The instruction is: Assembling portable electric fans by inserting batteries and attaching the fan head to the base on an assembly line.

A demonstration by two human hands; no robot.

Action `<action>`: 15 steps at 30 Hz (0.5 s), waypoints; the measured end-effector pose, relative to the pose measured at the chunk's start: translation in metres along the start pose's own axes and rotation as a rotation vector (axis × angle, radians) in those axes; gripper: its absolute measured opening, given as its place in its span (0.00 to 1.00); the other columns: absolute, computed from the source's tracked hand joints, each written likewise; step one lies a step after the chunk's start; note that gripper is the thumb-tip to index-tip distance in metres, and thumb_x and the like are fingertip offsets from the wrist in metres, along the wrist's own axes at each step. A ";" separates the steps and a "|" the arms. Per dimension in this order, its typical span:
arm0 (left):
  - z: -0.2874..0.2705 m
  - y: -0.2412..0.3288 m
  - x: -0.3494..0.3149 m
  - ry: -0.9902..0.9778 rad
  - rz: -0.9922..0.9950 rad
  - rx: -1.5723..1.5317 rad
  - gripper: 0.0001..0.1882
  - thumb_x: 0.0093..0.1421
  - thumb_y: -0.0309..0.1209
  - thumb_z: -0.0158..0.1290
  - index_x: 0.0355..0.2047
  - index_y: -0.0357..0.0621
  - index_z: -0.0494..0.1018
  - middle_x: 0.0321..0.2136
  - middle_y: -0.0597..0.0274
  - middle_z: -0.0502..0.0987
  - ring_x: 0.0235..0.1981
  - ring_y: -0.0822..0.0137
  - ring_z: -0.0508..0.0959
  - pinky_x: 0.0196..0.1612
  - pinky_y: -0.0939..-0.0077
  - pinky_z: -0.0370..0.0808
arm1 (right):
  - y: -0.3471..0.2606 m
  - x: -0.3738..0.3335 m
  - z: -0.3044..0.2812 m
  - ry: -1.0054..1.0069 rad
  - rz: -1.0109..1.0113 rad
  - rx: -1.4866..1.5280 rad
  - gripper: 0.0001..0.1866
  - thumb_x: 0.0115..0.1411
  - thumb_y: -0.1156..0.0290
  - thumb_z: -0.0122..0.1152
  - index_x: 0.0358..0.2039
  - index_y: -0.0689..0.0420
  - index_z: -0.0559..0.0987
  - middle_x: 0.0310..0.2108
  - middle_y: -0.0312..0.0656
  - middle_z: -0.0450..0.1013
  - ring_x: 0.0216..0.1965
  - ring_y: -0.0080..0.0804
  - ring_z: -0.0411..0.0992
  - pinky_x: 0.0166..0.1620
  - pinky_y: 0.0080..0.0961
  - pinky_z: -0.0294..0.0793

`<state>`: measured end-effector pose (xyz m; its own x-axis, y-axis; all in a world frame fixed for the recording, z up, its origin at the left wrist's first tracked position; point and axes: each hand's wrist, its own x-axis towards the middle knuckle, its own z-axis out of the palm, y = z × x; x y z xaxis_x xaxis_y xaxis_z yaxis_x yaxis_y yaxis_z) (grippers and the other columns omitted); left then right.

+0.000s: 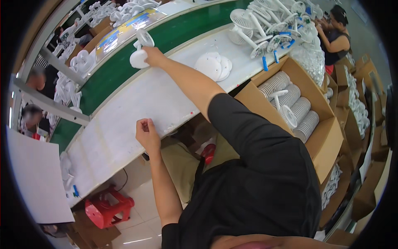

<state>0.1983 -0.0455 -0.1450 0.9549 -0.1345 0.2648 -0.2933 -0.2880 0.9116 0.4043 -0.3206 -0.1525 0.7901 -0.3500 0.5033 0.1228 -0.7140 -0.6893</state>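
Observation:
My right hand point(154, 57) stretches out over the far side of the white table, at the edge of the green conveyor belt. It grips a small white fan point(145, 38) whose round base point(138, 59) faces me; whether the base touches the surface I cannot tell. Close to the table's near edge, my left hand point(148, 135) has its fingers curled in, and nothing shows in them. Right of my outstretched forearm lies a small pile of white round discs point(208, 66) on the white table point(124, 108).
Many white fans point(253, 25) with blue-tipped wires heap at the table's far right. An open cardboard box point(327, 141) beside me holds rows of round grilles point(286, 99). A red stool point(110, 207) stands below left. A co-worker point(338, 37) is at right; others sit beyond the belt point(99, 87).

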 end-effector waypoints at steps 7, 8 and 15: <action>-0.026 -0.010 0.008 -0.009 0.042 0.121 0.04 0.61 0.27 0.50 0.31 0.40 0.73 0.25 0.64 0.73 0.28 0.71 0.70 0.36 0.79 0.69 | -0.089 -0.050 -0.102 0.113 -0.103 -0.025 0.13 0.51 0.75 0.56 0.38 0.57 0.79 0.35 0.44 0.79 0.36 0.46 0.75 0.41 0.33 0.75; -0.032 -0.003 0.010 -0.017 0.035 0.095 0.04 0.61 0.27 0.50 0.31 0.41 0.73 0.25 0.64 0.73 0.28 0.71 0.70 0.36 0.80 0.69 | -0.101 -0.087 -0.147 0.133 -0.206 0.087 0.11 0.51 0.73 0.57 0.35 0.57 0.82 0.34 0.44 0.80 0.35 0.45 0.76 0.38 0.34 0.75; -0.036 0.025 0.014 -0.078 0.050 0.140 0.05 0.61 0.28 0.50 0.30 0.40 0.72 0.25 0.65 0.73 0.28 0.71 0.69 0.36 0.80 0.68 | 0.032 -0.312 -0.399 0.176 0.576 -0.435 0.23 0.53 0.68 0.61 0.51 0.57 0.77 0.38 0.41 0.79 0.34 0.34 0.75 0.40 0.27 0.75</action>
<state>0.2059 -0.0210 -0.1070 0.9339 -0.2241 0.2785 -0.3495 -0.4080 0.8434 -0.0775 -0.4766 -0.1238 0.5450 -0.8073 0.2263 -0.5596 -0.5512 -0.6189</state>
